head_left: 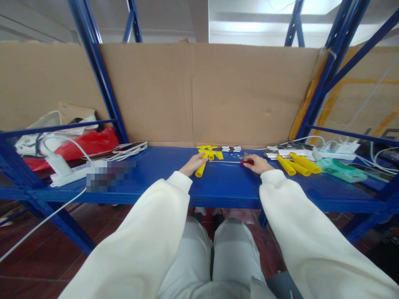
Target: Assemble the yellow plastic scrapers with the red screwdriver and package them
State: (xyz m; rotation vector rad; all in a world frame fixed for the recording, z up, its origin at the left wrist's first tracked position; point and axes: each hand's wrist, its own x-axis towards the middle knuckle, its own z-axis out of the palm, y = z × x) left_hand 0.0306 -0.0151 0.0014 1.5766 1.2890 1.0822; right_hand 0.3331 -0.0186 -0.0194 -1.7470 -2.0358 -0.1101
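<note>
My left hand (192,165) is closed around a yellow plastic tube piece (200,170), which lies low over the blue shelf. Other yellow plastic parts (207,148) sit just beyond it, and I cannot make out which of them are joined to it. My right hand (259,164) grips a screwdriver (247,162) by its red handle. The thin metal shaft points left, and its tip is close to the yellow piece. Small shiny bits, too small to name, lie behind the shaft.
Several loose yellow tubes (299,165) lie right of my right hand, beside a green packet (341,169) and a white power strip (339,150). At left are another power strip (70,172), cables and a red bag (90,143). Cardboard (218,91) stands behind the blue shelf (165,166).
</note>
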